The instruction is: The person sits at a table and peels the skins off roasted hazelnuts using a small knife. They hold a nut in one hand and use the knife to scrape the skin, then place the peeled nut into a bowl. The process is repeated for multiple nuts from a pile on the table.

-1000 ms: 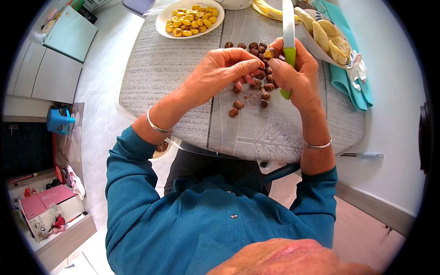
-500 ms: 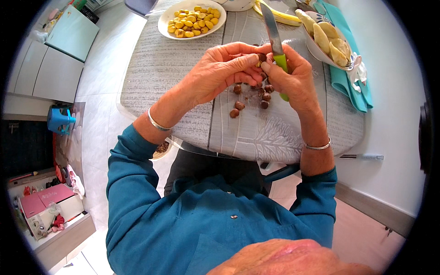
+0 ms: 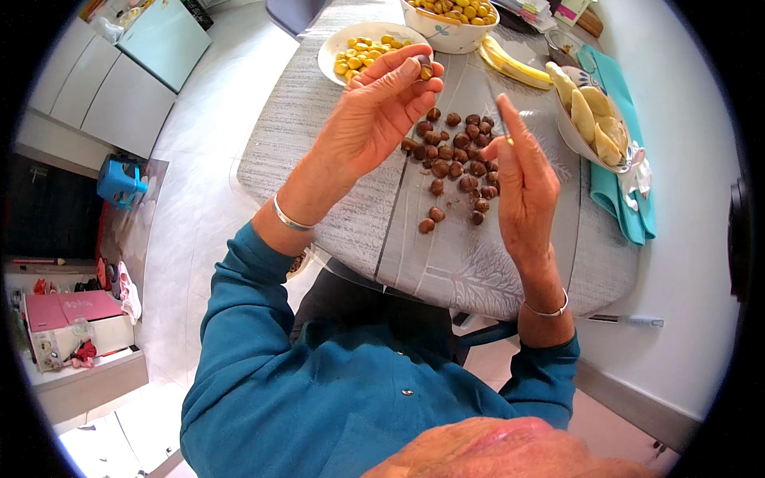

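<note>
Raised over the table near the plate, my left hand (image 3: 370, 115) pinches a chestnut (image 3: 426, 72) whose brown shell is partly off, showing yellow flesh. My right hand (image 3: 527, 187) grips a kitchen knife (image 3: 500, 115); its thin blade is seen nearly edge-on and the handle is mostly hidden by my fingers. Between and below the hands, several brown unpeeled chestnuts (image 3: 440, 168) lie loose on the grey patterned table (image 3: 319, 159). Beyond my left hand, a white plate (image 3: 325, 60) holds yellow peeled chestnuts (image 3: 358, 54), partly covered by that hand.
A white bowl (image 3: 456, 40) full of yellow chestnuts stands at the far edge, beside a banana (image 3: 514, 66). At right, another bowl (image 3: 567, 127) of pale, pointed pieces sits by a teal cloth (image 3: 625, 199) and crumpled tissue (image 3: 635, 177). A wall (image 3: 693, 159) borders the table's right.
My hands have parted: the left moved up toward the plate with the chestnut, the right moved down and right with the knife turned edge-on. The view has shifted, showing more chestnuts.
</note>
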Demonstrator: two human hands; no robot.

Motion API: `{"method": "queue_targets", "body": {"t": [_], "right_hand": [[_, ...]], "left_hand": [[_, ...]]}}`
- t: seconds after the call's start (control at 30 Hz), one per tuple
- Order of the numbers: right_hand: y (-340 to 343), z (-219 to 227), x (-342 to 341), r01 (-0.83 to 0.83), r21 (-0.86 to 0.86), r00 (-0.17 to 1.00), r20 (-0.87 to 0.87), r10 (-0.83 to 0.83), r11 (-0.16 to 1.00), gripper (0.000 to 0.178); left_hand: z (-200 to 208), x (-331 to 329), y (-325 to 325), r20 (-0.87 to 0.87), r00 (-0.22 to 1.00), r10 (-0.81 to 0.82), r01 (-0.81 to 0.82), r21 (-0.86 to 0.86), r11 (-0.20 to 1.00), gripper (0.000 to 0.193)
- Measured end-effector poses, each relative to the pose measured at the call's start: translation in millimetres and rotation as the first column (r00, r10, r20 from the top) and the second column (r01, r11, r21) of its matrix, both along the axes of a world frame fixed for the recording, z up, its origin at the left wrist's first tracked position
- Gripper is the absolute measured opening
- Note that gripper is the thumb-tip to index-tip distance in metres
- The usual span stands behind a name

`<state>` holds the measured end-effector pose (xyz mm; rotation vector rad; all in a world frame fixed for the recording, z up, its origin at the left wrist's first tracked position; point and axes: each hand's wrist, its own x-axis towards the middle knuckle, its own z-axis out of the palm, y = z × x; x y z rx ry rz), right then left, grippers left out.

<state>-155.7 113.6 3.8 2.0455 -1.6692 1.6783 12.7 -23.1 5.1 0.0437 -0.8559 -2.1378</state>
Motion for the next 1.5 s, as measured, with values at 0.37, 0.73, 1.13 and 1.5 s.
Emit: {"method": "queue_targets", "body": {"t": [0.37,0.73,1.13,1.5], "right_hand": [[7,0,11,-0.015,0.137,0.993,-0.118,0.032,0.990,0.035],[6,-1,13,-0.005,0.109,0.992,-0.123,0.019,0.994,0.038],[4,-17,22,0.120,-0.026,0.958,-0.260,-0.123,0.992,0.058],[4,-19,30,-0.077,0.061,0.996,0.059,0.073,0.995,0.048]], "left_hand": [[-3,-2,2,0.042,0.996,0.081,-0.078,-0.064,0.995,0.034],[-3,-2,5,0.105,0.986,0.126,-0.106,-0.177,0.978,0.029],[-6,-5,11,0.119,0.966,0.231,-0.171,-0.379,0.909,0.025],[-9,-5,8,0.088,0.980,0.178,-0.143,-0.309,0.940,0.023]]}}
